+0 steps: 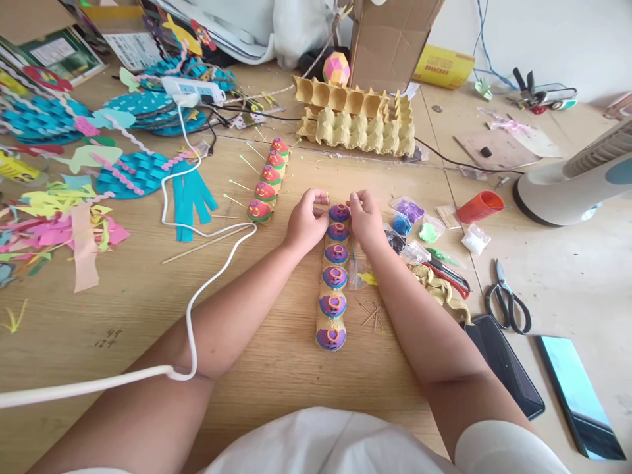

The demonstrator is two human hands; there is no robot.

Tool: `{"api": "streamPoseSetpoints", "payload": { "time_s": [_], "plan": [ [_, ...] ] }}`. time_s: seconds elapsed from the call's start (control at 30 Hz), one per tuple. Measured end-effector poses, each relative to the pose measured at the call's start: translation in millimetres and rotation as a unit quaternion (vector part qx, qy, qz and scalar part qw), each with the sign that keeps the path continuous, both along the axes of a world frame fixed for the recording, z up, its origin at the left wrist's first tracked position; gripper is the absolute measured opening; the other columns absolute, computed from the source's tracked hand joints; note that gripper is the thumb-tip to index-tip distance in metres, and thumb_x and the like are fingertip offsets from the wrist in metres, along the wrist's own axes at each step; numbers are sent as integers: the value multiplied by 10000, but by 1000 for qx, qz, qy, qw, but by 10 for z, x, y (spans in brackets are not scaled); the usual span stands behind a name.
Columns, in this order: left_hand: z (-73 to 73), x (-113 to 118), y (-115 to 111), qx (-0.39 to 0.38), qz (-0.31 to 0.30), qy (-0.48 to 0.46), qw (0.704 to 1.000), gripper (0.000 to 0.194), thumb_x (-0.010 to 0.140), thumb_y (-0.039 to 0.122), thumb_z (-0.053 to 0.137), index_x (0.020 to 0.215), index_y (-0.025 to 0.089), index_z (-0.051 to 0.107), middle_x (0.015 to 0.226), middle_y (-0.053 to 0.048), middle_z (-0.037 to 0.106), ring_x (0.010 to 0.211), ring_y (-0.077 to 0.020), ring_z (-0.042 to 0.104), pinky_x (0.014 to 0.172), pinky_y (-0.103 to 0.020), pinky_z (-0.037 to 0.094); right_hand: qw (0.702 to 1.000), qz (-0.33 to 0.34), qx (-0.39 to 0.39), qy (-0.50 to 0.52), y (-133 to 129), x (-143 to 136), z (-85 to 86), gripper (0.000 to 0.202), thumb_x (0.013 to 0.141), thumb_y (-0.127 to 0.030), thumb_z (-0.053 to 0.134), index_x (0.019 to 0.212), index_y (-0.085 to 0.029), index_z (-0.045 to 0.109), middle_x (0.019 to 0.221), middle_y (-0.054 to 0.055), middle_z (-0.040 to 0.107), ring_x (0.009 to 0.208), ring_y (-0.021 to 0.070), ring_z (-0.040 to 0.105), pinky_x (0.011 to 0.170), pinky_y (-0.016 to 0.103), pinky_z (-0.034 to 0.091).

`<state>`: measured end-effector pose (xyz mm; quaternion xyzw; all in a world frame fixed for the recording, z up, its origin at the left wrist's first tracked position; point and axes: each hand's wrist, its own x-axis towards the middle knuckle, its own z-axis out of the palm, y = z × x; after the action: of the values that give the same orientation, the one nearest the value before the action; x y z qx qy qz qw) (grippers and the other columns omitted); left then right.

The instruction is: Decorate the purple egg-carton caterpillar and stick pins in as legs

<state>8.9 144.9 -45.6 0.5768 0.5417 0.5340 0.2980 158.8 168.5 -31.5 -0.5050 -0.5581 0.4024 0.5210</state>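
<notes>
We're working at the far cup (339, 212) of the purple-topped carton strip (331, 305) on the bench (276, 375) — L hand (309, 217) and R hand (368, 218) flanking it, fingers narrow, can't tell what's gripped — and we're wanting light, even pressure w/o denting it.

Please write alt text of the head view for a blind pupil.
A person's left hand and right hand flank the far end of a strip of six purple-and-blue egg-carton domes on a wooden table. Farther left is a similar strip of five red-and-green domes; black-handled scissors lie to the right.
</notes>
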Motion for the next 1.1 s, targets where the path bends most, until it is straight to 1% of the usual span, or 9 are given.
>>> {"api": "streamPoseSetpoints", "payload": {
  "time_s": [0.2, 0.33, 0.5, 0.67, 0.8, 0.87, 0.93, 1.03, 1.1],
  "plan": [
    [6, 12, -18, 8, 36, 12, 999, 422, 695, -40, 540, 1026, 220, 567, 1035, -24, 686, 802, -135, 656, 780, -279, 545, 995, -65, 52, -57, -62, 60, 246, 285, 907, -337, 703, 718, -237, 515, 782, -15, 538, 790, 159, 505, 814, 297, 448],
    [51, -1, -70, 71, 102, 18, 992, 445, 662, -58, 514, 1008, 220, 535, 1032, -22, 626, 859, -139, 596, 773, -268, 497, 998, -63, 12, 22, -143, 44, 433, 261, 898, -352, 713, 747, -218, 548, 696, -49, 505, 663, 113, 463, 662, 255, 427],
    [243, 60, -135, 164, 141, 0, 976, 423, 696, -40, 503, 1030, 219, 509, 1025, -30, 581, 889, -143, 560, 652, -245, 425, 990, -55, -27, 125, -250, 16, 715, 249, 873, -350, 747, 802, -215, 551, 687, -62, 523, 609, 78, 466, 601, 214, 425],
    [510, 173, -294, 159, 98, -35, 982, 400, 765, -23, 538, 1075, 229, 532, 1083, -37, 617, 907, -138, 578, 656, -237, 445, 992, 2, -28, 126, -448, 42, 989, 352, 868, -489, 753, 763, -219, 553, 661, -45, 536, 584, 78, 467, 569, 217, 421],
    [657, 109, -754, 134, 4, 5, 991, 229, 893, 138, 656, 1097, 224, 597, 1064, -38, 657, 858, -132, 602, 694, -250, 489, 992, 88, -74, 58, -848, 186, 991, 420, 829, -596, 751, 768, -189, 669, 639, -31, 542, 562, 83, 446, 532, 235, 367],
    [687, 29, -1048, 150, -67, 73, 984, 236, 910, 185, 693, 1138, 225, 644, 1097, -50, 679, 932, -153, 630, 776, -276, 524, 990, 102, -99, -13, -1102, 276, 926, 456, 823, -627, 743, 753, -178, 701, 588, -43, 483, 526, 81, 374, 492, 247, 283],
    [692, -44, -1302, 162, -97, 132, 973, 283, 923, 209, 707, 1201, 227, 660, 1130, -64, 701, 1006, -177, 654, 855, -309, 541, 988, 97, -109, -54, -1343, 340, 853, 469, 839, -636, 718, 770, -172, 737, 573, -50, 430, 522, 80, 313, 491, 253, 241],
    [676, -88, -1524, 208, -99, 213, 950, 281, 935, 263, 718, 1210, 216, 681, 1112, -71, 759, 1029, -213, 683, 910, -361, 544, 985, 122, -100, -74, -1617, 357, 770, 482, 875, -634, 675, 757, -175, 762, 564, -36, 428, 562, 100, 358, 528, 255, 286],
    [665, -73, -1574, 240, -92, 244, 935, 184, 939, 274, 716, 1111, 208, 717, 1010, -52, 784, 934, -203, 692, 848, -347, 544, 983, 135, -104, -63, -1730, 330, 737, 496, 873, -643, 674, 752, -172, 768, 567, -28, 451, 577, 108, 392, 548, 256, 324]
  ]
}}
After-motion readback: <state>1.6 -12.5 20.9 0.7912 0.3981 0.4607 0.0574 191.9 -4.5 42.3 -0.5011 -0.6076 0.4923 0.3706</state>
